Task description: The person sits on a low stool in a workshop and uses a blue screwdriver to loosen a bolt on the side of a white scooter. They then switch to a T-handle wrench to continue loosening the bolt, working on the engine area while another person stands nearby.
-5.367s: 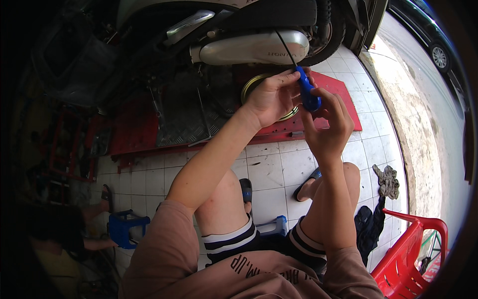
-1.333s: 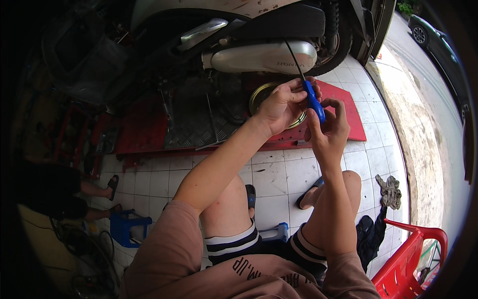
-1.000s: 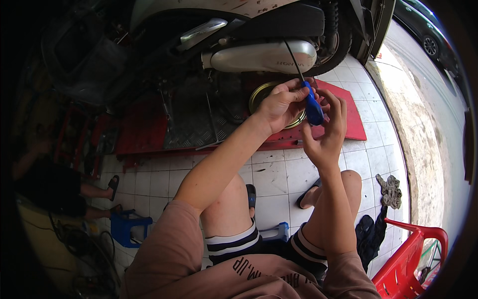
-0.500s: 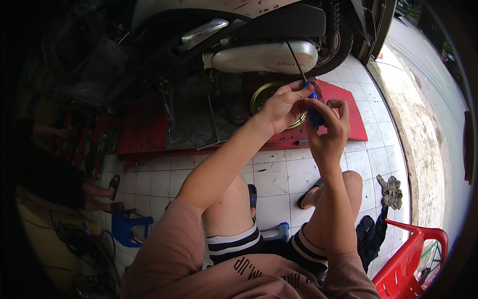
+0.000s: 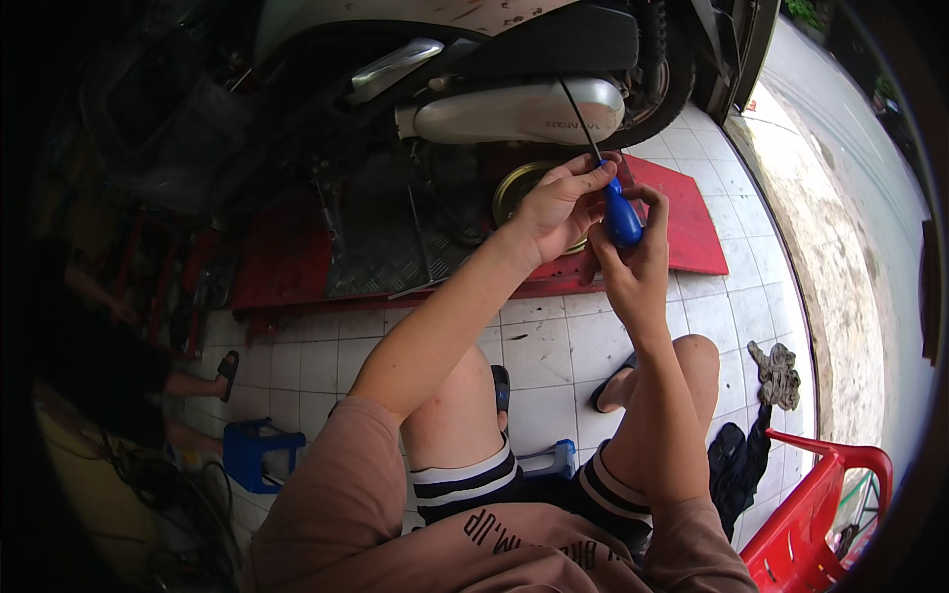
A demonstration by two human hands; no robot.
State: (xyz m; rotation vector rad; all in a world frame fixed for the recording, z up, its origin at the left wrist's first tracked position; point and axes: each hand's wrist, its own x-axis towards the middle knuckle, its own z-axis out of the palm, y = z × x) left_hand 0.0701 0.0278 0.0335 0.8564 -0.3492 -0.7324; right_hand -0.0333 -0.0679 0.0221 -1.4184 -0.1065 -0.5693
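A screwdriver with a rounded blue handle [image 5: 622, 219] and a long thin dark shaft slants up toward the scooter [image 5: 509, 44]. Its far end overlaps the black side panel just above the silver engine cover [image 5: 499, 117]; whether it touches there I cannot tell. My left hand [image 5: 560, 208] pinches the narrow neck of the handle between thumb and fingers. Around the thick butt end curl the thumb and fingers of my right hand [image 5: 638, 259], in a loose hold from either side. The palm partly hides behind the fingers.
The scooter stands over a red platform [image 5: 692, 222], where a round gold-coloured rim [image 5: 512, 188] lies partly behind my left hand. Blue stools [image 5: 262, 455] and a red plastic chair [image 5: 806, 514] stand about me. A grey rag [image 5: 776, 376] lies at right. Another person's leg [image 5: 203, 385] shows at left.
My right hand has shifted lower and its fingers have spread along the handle, baring more of the blue. My left hand keeps its pinch. At left the other person has moved slightly.
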